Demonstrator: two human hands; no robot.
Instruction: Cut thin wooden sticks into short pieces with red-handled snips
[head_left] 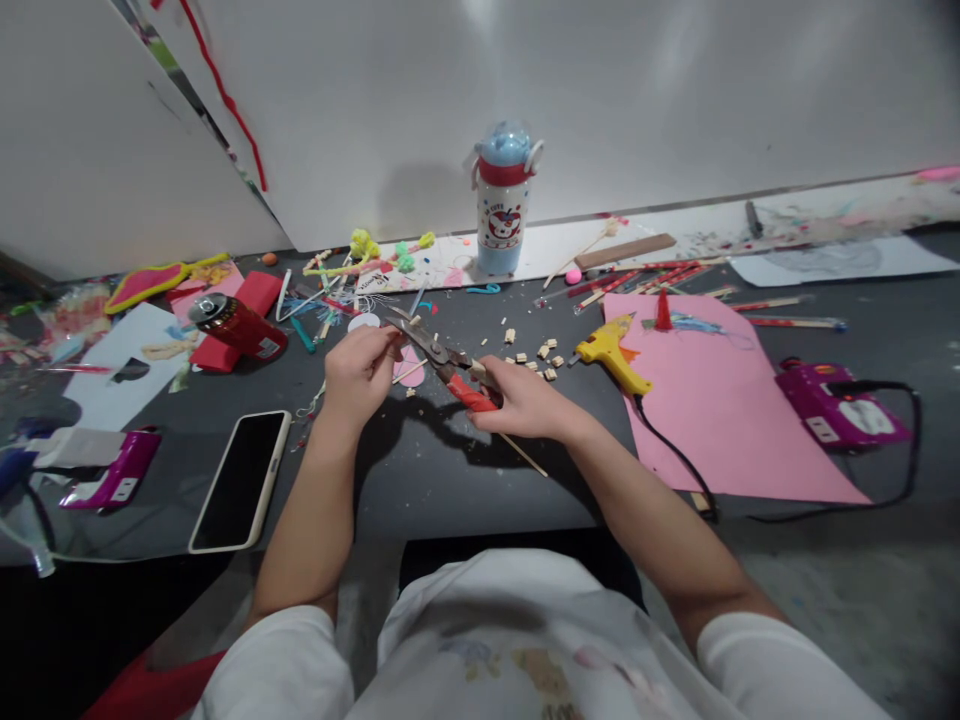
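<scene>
Phone (240, 482) lies near left; right hand (529, 400) wraps red-handled cutters (435, 348); left hand (358, 375) pinches closed beside their tips, contents unclear; a slip could nick fingers.

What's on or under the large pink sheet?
On the pink sheet: most of the glue gun, part of its cord, a red pointed piece, blue strands. A wooden bit shows at its near edge; anything underneath is covered.
</scene>
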